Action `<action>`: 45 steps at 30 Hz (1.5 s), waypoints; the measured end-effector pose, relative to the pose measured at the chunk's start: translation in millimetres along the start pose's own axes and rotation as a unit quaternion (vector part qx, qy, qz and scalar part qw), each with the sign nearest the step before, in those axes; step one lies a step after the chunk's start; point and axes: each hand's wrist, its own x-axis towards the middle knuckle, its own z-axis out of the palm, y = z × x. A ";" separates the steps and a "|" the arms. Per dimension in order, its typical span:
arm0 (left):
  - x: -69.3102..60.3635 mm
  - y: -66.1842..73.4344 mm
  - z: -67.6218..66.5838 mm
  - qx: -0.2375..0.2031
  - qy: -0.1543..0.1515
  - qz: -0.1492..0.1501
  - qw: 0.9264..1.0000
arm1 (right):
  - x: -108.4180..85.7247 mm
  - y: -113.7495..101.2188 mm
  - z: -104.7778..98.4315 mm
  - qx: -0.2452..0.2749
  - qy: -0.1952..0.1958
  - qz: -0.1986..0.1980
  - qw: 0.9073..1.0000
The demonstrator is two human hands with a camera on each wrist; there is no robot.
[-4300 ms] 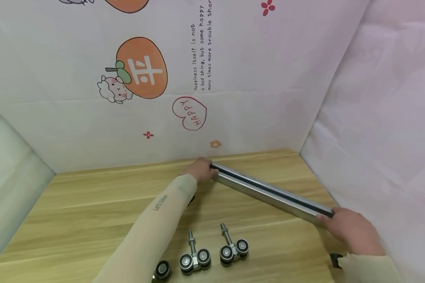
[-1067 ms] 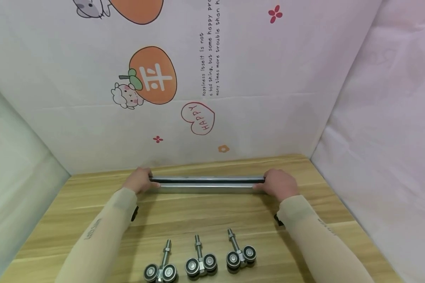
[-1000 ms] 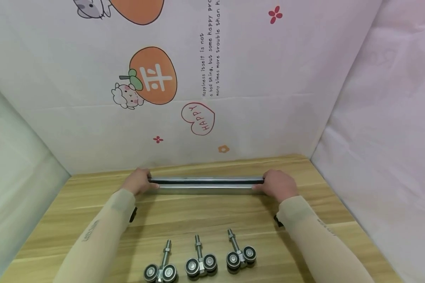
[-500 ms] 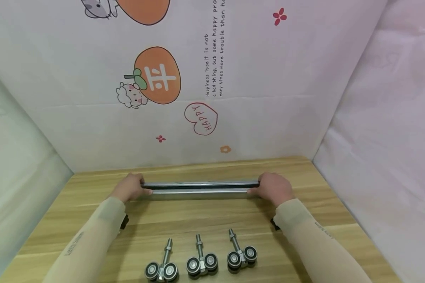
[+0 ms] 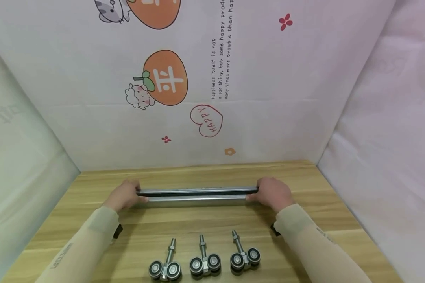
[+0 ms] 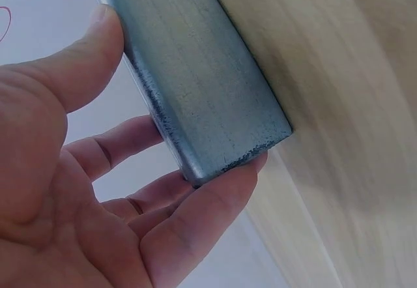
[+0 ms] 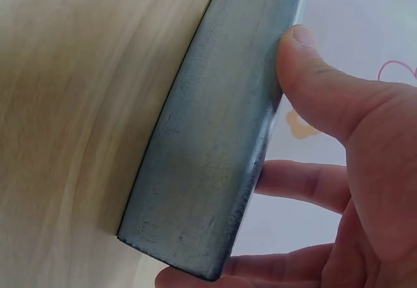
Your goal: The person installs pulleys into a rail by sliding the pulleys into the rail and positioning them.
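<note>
We held the metal rail (image 5: 198, 202) crosswise on the wooden table (image 5: 205, 220): our left hand (image 5: 123, 195) gripped its left end, our right hand (image 5: 274, 193) the other. Nearer us, three twin-wheeled bolts (image 5: 204, 261) lay in a row, apart from the rail.

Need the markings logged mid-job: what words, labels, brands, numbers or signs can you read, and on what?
"Happiness itself is not / a bad thing, but some happy prod… / many times more trouble than hap…": back wall, cut off
"HAPPY": heart
"平": lower fruit
Upper fruit: character cut off
Left sleeve, right sleeve: too blurred
Side walls: too faint
Rollers: too small to tell
Rail: none visible
</note>
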 end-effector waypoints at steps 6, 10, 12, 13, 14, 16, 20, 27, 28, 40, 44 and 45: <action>-7.2 -3.4 1.2 -0.004 -0.017 -0.014 1.000 | -5.6 -3.7 4.6 -0.008 0.000 -0.003 1.000; -11.1 -4.9 2.3 -0.009 -0.024 -0.020 0.999 | -6.5 -4.0 7.4 -0.022 0.000 -0.010 1.000; -13.3 -5.9 2.6 -0.013 -0.024 -0.021 0.999 | -6.3 -4.6 8.5 -0.026 -0.001 -0.013 1.000; -14.5 -6.3 2.3 -0.013 -0.022 -0.020 0.999 | -6.6 -5.2 8.4 -0.027 -0.001 -0.014 1.000; -15.6 -6.9 2.0 -0.013 -0.021 -0.019 1.000 | -7.1 -6.1 8.1 -0.027 -0.001 -0.015 1.000; -17.3 -8.5 1.7 -0.010 -0.019 -0.016 1.000 | -8.9 -8.5 6.9 -0.025 -0.002 -0.018 1.000; -19.2 -11.9 2.0 -0.003 -0.019 -0.011 1.000 | -14.2 -12.7 5.4 -0.023 -0.004 -0.022 0.999; -24.4 -15.4 2.6 -0.016 -0.019 -0.016 1.000 | -20.3 -16.7 7.5 -0.021 -0.007 -0.025 0.999; -25.4 -15.9 2.4 -0.016 -0.018 -0.017 1.000 | -20.9 -17.5 7.5 -0.022 -0.006 -0.025 0.999; -39.9 -20.4 2.1 -0.013 -0.011 -0.029 0.999 | -23.8 -21.7 11.4 -0.032 -0.001 -0.039 0.999; -44.2 -20.8 1.1 -0.013 -0.010 -0.029 0.999 | -26.2 -22.2 13.0 -0.036 -0.001 -0.042 0.998; -45.1 -20.9 0.8 -0.012 -0.009 -0.028 0.999 | -26.6 -22.4 13.4 -0.036 0.000 -0.042 0.998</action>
